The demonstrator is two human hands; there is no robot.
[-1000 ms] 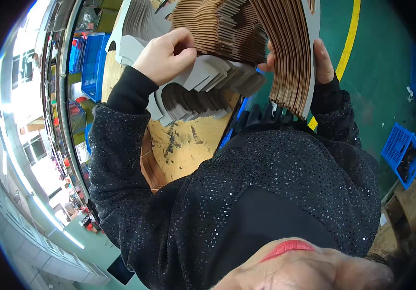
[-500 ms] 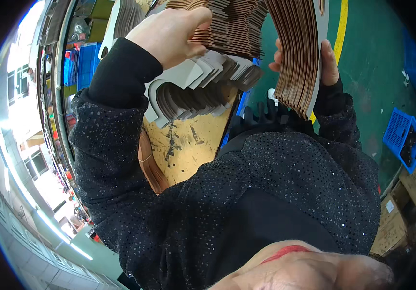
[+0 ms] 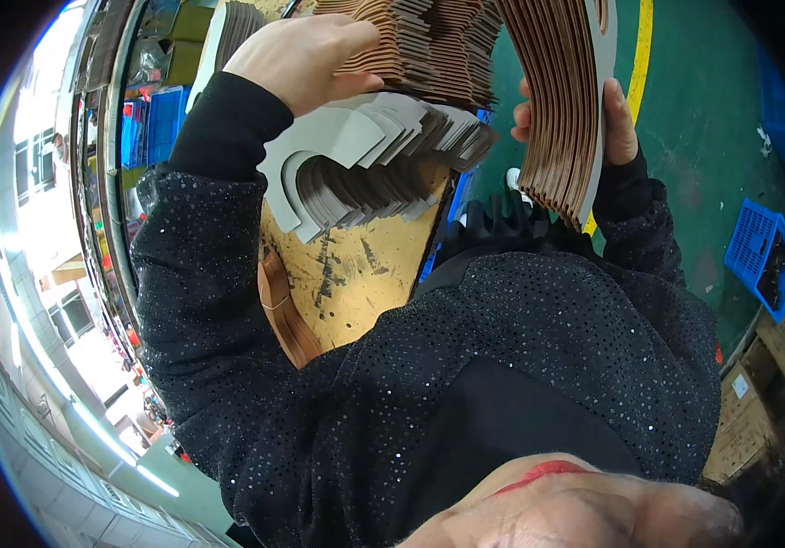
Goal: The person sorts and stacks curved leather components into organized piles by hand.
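My right hand (image 3: 621, 126) grips a thick stack of curved brown strips (image 3: 559, 119) from below, thumb on its pale outer face and fingertips at the other side. The stack stands tilted, its layers fanned like steps. My left hand (image 3: 306, 62) is beside a tall pile of brown pieces with notched edges (image 3: 411, 46). Its thumb and fingers are apart, and nothing shows between them. Under that hand lies a fanned row of pale grey hook-shaped flat pieces (image 3: 342, 137), overlapping on the yellow worktable (image 3: 356, 283).
A banded bundle of brown strips (image 3: 285, 310) lies on the table by my left sleeve. Another grey stack (image 3: 239, 29) stands at the far left. Blue bins (image 3: 166, 123) fill a shelf at left. A blue crate (image 3: 758, 256) and cardboard boxes (image 3: 744, 416) are on the right.
My left hand has moved slightly left, and its fingers have come off the edge of the brown pile. My right hand and its stack have barely moved.
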